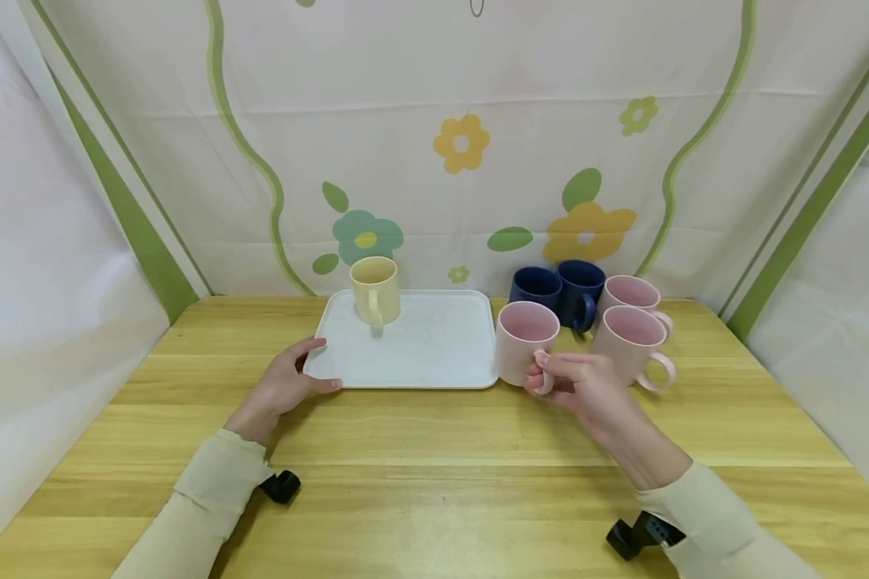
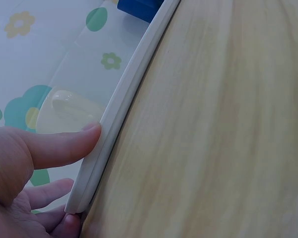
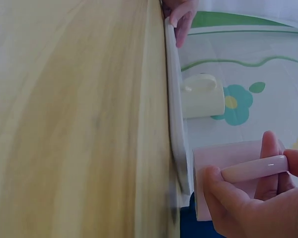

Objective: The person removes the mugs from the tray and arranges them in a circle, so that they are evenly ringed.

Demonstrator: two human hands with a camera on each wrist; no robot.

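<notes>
A white tray point(image 1: 434, 354) lies on the wooden table, with a cream mug point(image 1: 376, 289) upright on its back left part, handle toward the front. My left hand point(image 1: 290, 382) holds the tray's front left corner, thumb along the front rim and fingers at the left side; in the left wrist view the thumb point(image 2: 69, 146) presses that rim. Right at the tray's right edge is an upright pink mug point(image 1: 517, 354). Its handle point(image 3: 253, 169) is pinched by my right hand point(image 1: 586, 390), thumb and fingers around it.
Two dark blue mugs point(image 1: 581, 283) stand close behind the held mug. To the right are two more pink mugs point(image 1: 626, 346), one in front of the other point(image 1: 630, 291), handles pointing right. A flower-printed curtain point(image 1: 434, 185) hangs along the table's back edge.
</notes>
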